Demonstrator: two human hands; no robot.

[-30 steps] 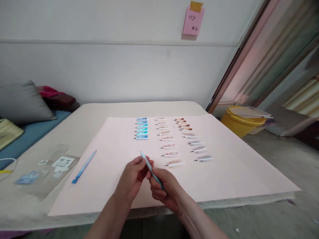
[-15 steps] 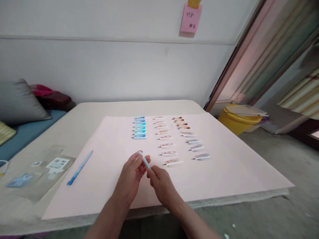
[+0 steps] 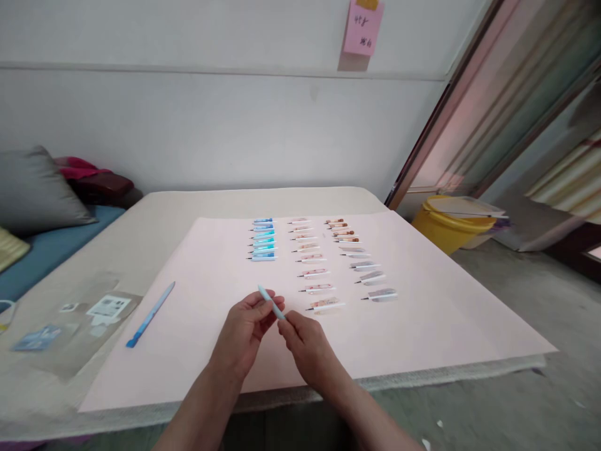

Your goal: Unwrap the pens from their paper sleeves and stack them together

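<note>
Both my hands meet over the near middle of a pale pink paper sheet (image 3: 422,313). My left hand (image 3: 246,329) and my right hand (image 3: 303,341) pinch a thin light-blue pen (image 3: 268,299) between their fingertips, its tip pointing up and away. Beyond the hands lie three rows of small pen parts: blue ones (image 3: 263,241) on the left, pink-and-white ones (image 3: 312,263) in the middle, brown and grey ones (image 3: 359,254) on the right. A whole blue pen (image 3: 150,314) lies alone at the sheet's left edge.
The sheet covers a cloth-topped table (image 3: 154,219). Clear plastic packaging with labels (image 3: 75,319) lies at the left. A grey cushion (image 3: 37,191) sits on a blue mat beyond. A yellow bucket (image 3: 451,222) stands on the floor to the right. A pink note (image 3: 359,31) hangs on the wall.
The pen shows less length than a second ago; my right hand has slid up to grip near its middle. My view shifted slightly right and down.
</note>
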